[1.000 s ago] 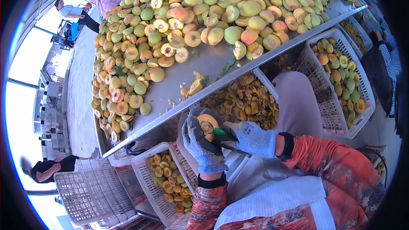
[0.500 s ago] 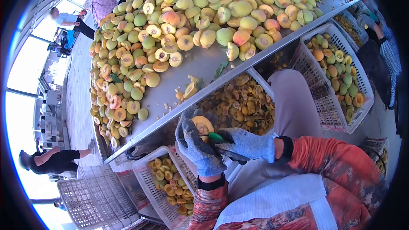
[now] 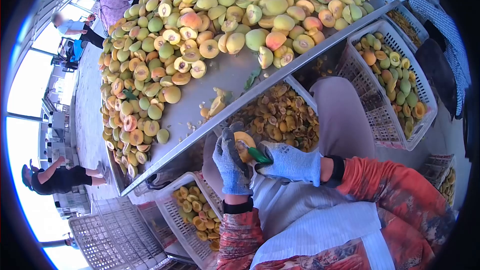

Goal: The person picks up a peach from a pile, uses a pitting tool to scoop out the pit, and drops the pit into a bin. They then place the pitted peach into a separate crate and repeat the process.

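My left hand [image 3: 231, 162], in a blue knit glove with a dark palm, is closed around an apricot half [image 3: 244, 142], cut face showing. My right hand [image 3: 290, 162], gloved the same way, grips a green-handled tool [image 3: 260, 155]. The tool's tip meets the cut face near the fruit's middle; its working end is hidden. Both hands are above my lap, just in front of the metal table's rim [image 3: 200, 137]. Beneath and beyond them is a crate of pits and dark fruit scraps [image 3: 287, 115].
Halved and whole apricots [image 3: 210, 25] are heaped on the table. Fruit-filled crates stand at my right [image 3: 385, 115] and left [image 3: 165, 202]. Stacked crates [image 3: 112, 230] are farther left. A co-worker's checked sleeve [image 3: 435, 30] reaches over the table at the right; other people stand beyond.
The tool's green handle has swung to show more of its length, and the apricot half has turned in my left hand. The co-worker's arm at right has moved onto the table.
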Motion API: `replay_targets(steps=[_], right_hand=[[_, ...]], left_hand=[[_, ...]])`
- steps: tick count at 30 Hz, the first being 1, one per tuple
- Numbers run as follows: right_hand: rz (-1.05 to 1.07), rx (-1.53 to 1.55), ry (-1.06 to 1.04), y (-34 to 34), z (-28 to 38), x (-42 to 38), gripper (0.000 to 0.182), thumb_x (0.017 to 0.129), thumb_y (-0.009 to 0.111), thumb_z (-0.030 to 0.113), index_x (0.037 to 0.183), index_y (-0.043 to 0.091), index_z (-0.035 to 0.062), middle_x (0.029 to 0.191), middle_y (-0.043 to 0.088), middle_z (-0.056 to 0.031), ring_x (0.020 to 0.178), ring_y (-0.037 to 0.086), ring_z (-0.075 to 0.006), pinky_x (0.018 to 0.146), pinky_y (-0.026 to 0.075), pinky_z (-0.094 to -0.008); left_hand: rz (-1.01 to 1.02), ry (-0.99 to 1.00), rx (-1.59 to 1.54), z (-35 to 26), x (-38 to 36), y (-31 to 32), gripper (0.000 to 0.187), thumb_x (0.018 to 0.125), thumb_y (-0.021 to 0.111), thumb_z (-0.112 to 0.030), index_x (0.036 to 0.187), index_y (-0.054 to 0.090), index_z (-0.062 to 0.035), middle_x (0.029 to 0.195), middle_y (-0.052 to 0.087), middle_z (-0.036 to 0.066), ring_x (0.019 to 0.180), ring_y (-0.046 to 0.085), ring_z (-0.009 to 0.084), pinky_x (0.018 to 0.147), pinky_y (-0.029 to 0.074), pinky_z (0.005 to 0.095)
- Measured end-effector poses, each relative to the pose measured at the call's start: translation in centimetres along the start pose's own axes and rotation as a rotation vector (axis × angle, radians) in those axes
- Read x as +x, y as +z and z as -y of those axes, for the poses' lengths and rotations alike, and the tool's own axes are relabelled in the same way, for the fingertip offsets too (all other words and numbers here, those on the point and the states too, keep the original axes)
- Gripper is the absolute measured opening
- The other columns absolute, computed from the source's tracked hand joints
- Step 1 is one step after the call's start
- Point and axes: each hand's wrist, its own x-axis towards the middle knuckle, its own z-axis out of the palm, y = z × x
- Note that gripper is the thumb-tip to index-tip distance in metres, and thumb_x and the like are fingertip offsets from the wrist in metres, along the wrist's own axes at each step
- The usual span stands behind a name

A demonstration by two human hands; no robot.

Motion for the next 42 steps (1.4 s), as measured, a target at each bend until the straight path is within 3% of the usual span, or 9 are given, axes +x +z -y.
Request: replay_targets(steps=[2, 7, 15, 21, 22, 24, 30, 32, 42], right_hand=[[0.507, 1.002, 0.46, -2.0, 0.8, 0.3, 0.028, 0.083, 0.063, 0.026, 0.099, 0.05, 0.0058, 0.058, 0.049, 0.0, 0.043, 0.048, -0.0083, 0.036, 0.041, -0.0222], [0.632, 1.28, 0.545, -2.0, -0.1, 0.6, 0.024, 0.082, 0.064, 0.019, 0.096, 0.051, 0.006, 0.06, 0.049, 0.0012, 0.04, 0.044, -0.0068, 0.035, 0.038, -0.0209], [0.727, 1.608, 0.656, -2.0, -2.0, 0.4, 0.031, 0.077, 0.065, 0.015, 0.1, 0.052, -0.0001, 0.069, 0.055, -0.0016, 0.044, 0.049, -0.0076, 0.035, 0.037, -0.0194], [0.615, 1.537, 0.399, -5.6, 0.1, 1.4, 0.026, 0.082, 0.063, 0.02, 0.099, 0.058, 0.0015, 0.074, 0.058, -0.0046, 0.063, 0.056, -0.0122, 0.055, 0.044, -0.0229], [0.622, 1.525, 0.39, -5.5, -0.3, 1.8, 0.026, 0.082, 0.063, 0.02, 0.099, 0.058, 0.0015, 0.074, 0.058, -0.0046, 0.063, 0.056, -0.0122, 0.055, 0.044, -0.0229], [0.11, 0.543, 0.213, -3.8, -2.1, 2.3, 0.029, 0.084, 0.062, 0.022, 0.102, 0.057, 0.0007, 0.083, 0.06, -0.0057, 0.073, 0.055, -0.0118, 0.063, 0.044, -0.0231], [0.13, 1.15, 0.638, -1.6, -1.4, 1.6, 0.033, 0.084, 0.063, 0.023, 0.112, 0.051, 0.01, 0.081, 0.055, 0.0009, 0.06, 0.056, -0.01, 0.049, 0.046, -0.0241], [0.165, 1.522, 0.588, -1.5, 0.1, 1.5, 0.038, 0.083, 0.064, 0.023, 0.115, 0.048, 0.0102, 0.084, 0.055, 0.0008, 0.058, 0.056, -0.0094, 0.048, 0.047, -0.0232], [0.038, 1.275, 0.466, -3.5, 0.3, 1.6, 0.039, 0.08, 0.066, 0.007, 0.115, 0.049, 0.0059, 0.095, 0.055, -0.0008, 0.074, 0.053, -0.0059, 0.062, 0.048, -0.0205]], left_hand=[[-0.079, 0.209, 0.147, 0.6, 0.0, -0.2, 0.028, 0.09, 0.051, -0.015, 0.109, 0.057, 0.0051, 0.101, 0.063, 0.01, 0.084, 0.058, 0.0119, 0.073, 0.047, 0.0224], [-0.035, 0.509, 0.538, -0.1, 1.0, -0.5, 0.03, 0.089, 0.053, -0.019, 0.106, 0.057, 0.0048, 0.078, 0.056, 0.002, 0.062, 0.05, 0.0065, 0.054, 0.043, 0.0208], [-0.031, -0.062, 0.006, -3.7, 0.7, 2.6, 0.028, 0.089, 0.052, -0.02, 0.101, 0.059, 0.0042, 0.079, 0.062, 0.008, 0.067, 0.061, 0.0184, 0.06, 0.051, 0.0253], [0.101, -0.111, -0.526, -1.3, 3.0, 0.3, 0.036, 0.09, 0.048, -0.029, 0.113, 0.052, -0.0006, 0.102, 0.059, 0.013, 0.091, 0.06, 0.024, 0.075, 0.052, 0.0331], [0.137, 0.165, -0.019, 1.9, 5.4, -3.1, 0.042, 0.091, 0.044, -0.035, 0.119, 0.049, -0.0038, 0.113, 0.054, 0.013, 0.1, 0.056, 0.0247, 0.083, 0.05, 0.0345], [-0.053, -0.076, -0.488, -2.6, 3.1, 0.2, 0.055, 0.092, 0.038, -0.041, 0.128, 0.04, 0.0005, 0.115, 0.051, 0.019, 0.102, 0.052, 0.0274, 0.087, 0.046, 0.0367], [0.009, 0.393, 0.142, -2.6, 0.6, 2.6, 0.049, 0.087, 0.047, -0.026, 0.129, 0.04, -0.0009, 0.124, 0.046, 0.019, 0.113, 0.047, 0.0295, 0.091, 0.045, 0.0409], [0.144, 0.192, -0.29, -2.6, 0.0, 2.4, 0.053, 0.081, 0.052, -0.018, 0.129, 0.039, -0.0005, 0.124, 0.046, 0.019, 0.113, 0.047, 0.0303, 0.091, 0.046, 0.0411], [0.312, 0.073, -0.102, -4.1, -1.4, 1.3, 0.055, 0.082, 0.055, -0.02, 0.128, 0.04, 0.0043, 0.124, 0.05, 0.015, 0.112, 0.052, 0.0262, 0.092, 0.045, 0.0343]])
